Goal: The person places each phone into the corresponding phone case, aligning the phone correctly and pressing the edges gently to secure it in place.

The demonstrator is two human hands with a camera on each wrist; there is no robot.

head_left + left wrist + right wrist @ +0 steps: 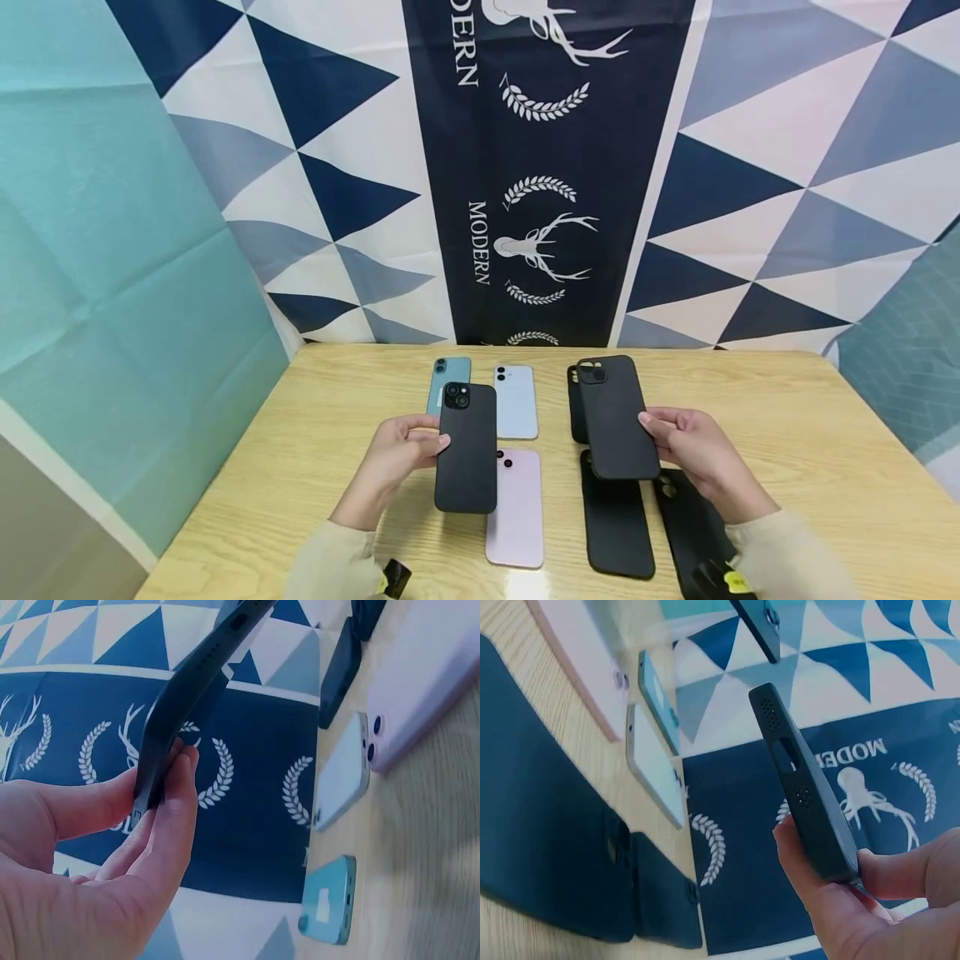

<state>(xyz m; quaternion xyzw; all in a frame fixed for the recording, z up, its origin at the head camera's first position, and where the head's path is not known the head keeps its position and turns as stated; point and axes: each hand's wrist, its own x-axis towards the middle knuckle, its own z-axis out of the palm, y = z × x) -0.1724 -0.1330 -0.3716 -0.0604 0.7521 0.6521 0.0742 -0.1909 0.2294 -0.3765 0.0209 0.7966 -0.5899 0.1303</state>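
Observation:
My left hand (405,458) pinches a black smartphone (467,454) by its left edge, thumb on the back with the camera lenses. In the left wrist view the black smartphone (187,682) shows edge-on between thumb and fingers. My right hand (697,450) grips a black phone case (618,421) by its right side, and the camera cutout is at its top left. The right wrist view shows the bottom edge of this phone case (802,780), with a port slot and speaker holes. Both items are held up over the table, backs toward the head camera.
Beyond and beside the held smartphone lie a teal phone (452,368), a pale blue phone (516,404) and a pink phone (517,525). Under the right hand are more black cases, one in front (618,533). A patterned cloth (360,167) hangs behind the wooden table (315,417).

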